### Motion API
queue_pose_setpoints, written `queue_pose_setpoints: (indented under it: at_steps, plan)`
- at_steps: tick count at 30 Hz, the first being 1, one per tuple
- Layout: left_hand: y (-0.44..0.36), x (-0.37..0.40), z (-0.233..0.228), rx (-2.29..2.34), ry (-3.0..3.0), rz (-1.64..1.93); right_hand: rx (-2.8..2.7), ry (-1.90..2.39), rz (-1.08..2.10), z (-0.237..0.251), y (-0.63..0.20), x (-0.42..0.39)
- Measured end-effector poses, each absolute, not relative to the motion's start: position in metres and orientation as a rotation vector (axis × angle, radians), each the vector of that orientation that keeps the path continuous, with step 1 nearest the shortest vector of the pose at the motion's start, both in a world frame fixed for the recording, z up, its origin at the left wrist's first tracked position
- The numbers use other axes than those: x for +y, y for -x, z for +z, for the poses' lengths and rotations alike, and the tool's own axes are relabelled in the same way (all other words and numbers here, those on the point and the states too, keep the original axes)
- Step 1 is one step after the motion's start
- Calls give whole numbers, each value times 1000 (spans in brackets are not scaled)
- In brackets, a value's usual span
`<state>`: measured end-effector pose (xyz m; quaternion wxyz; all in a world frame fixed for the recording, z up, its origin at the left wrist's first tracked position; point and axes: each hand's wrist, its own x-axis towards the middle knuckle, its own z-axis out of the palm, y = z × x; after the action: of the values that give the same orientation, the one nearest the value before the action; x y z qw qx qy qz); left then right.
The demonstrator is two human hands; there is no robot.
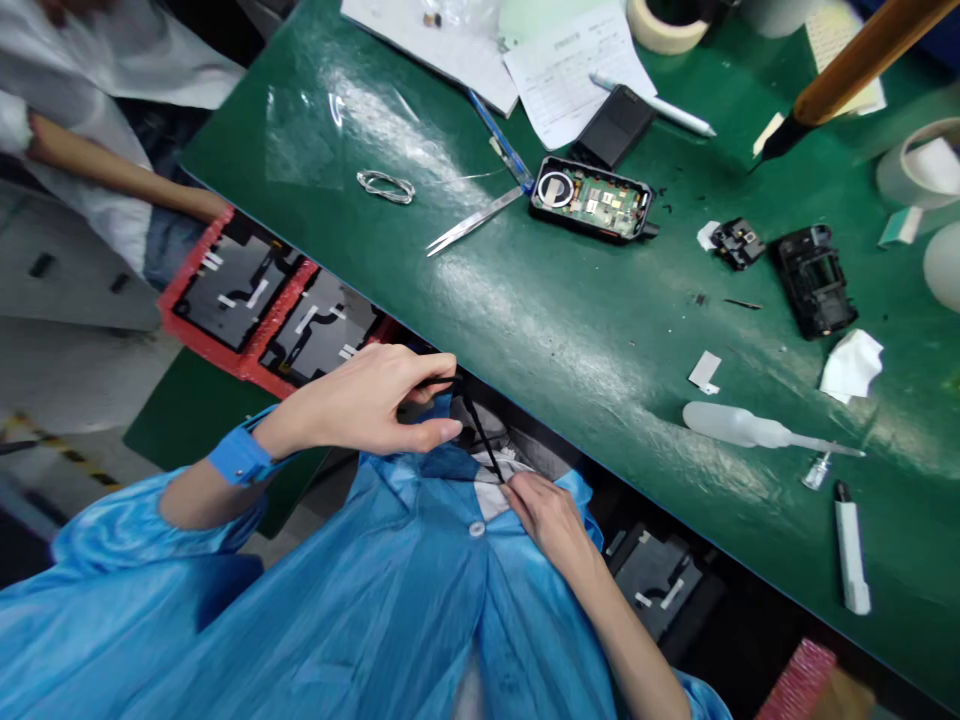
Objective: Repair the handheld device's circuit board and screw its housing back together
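Note:
My left hand (367,402), a blue strap around its wrist, is closed on the upper end of a thin black strip (481,432) just off the bench's front edge. The strip slants down over my lap to my right hand (551,515), whose fingers are closed on its lower end. Exactly what the strip is, I cannot tell. Under both hands lies my blue smock (450,560). Beyond them on the bench rests an opened handheld device (592,200) with its green circuit board facing up. Tweezers (477,221) lie beside it.
Left of my hands, red-wrapped trays (240,362) hold dark panels near another person's arm (120,170). The green bench (525,320) carries a black housing (816,282), a dropper bottle (735,425), a marker (850,550), papers (574,65) and a coiled wire (385,187). A wooden-handled tool (862,65) juts in at upper right.

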<state>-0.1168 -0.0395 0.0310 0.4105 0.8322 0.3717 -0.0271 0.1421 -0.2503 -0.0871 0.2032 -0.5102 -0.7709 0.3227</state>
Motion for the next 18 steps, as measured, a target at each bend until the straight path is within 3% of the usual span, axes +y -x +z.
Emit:
queue_pose_setpoints:
  at_steps: [10, 16, 18]
  plan:
    - [124, -40, 36, 902, -2038, -1, -2069, 1470, 882, -81, -139, -251]
    - [131, -38, 42, 852, -1750, 67, -1963, 1479, 868, -73, -139, -255]
    - [132, -37, 46, 1028, -1555, 179, -1926, 1482, 864, -73, -138, -257]
